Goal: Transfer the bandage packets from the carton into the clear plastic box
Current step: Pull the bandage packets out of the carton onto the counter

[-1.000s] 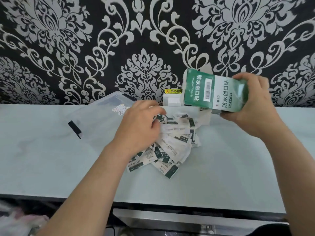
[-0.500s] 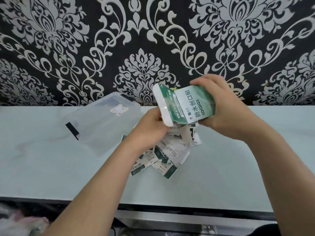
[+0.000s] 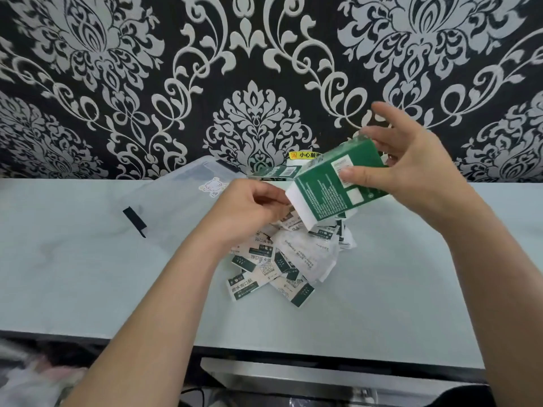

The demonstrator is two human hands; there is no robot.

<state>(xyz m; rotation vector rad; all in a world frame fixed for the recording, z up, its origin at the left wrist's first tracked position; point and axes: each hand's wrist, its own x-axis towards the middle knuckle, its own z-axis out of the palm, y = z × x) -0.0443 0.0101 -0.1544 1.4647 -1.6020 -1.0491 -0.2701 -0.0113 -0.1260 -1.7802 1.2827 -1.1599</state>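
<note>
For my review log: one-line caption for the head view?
Right hand holds the tilted green carton above a heap of bandage packets; left hand curls beside its lower end.

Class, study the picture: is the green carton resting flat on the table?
No, the right hand holds the green carton tilted in the air above the pile of bandage packets.

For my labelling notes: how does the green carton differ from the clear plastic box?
The green carton is opaque; the clear plastic box is see-through. The right hand holds the carton tilted in the air; the box lies on the table. Both are rectangular containers.
</note>
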